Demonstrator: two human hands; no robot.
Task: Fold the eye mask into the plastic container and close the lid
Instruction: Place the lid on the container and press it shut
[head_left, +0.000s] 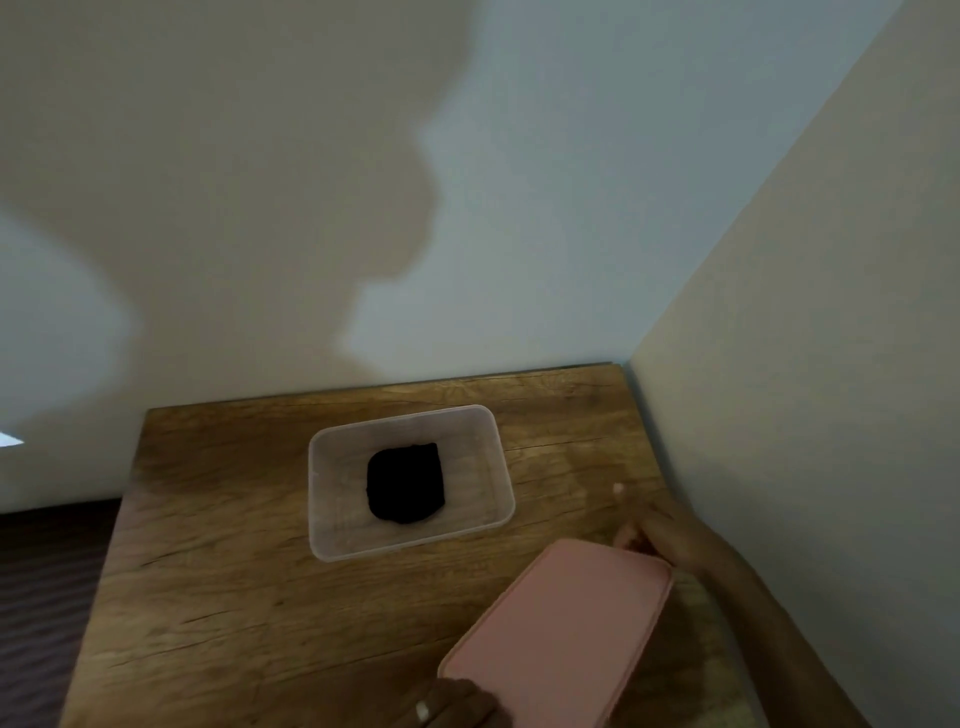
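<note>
Single head-worn view, wide-angle, looking forward and down from above the near edge of the desk (218, 597). Tilted high enough that the walls (260, 156) fill the upper half, with the room corner running down at right to the desk's far right corner. Desk confined to the lower half, seen steeply and close. Container (332, 540) near mid-frame; lid (561, 634) and both hands cut by the bottom edge, nearest the lens. No second view to compare.
</note>
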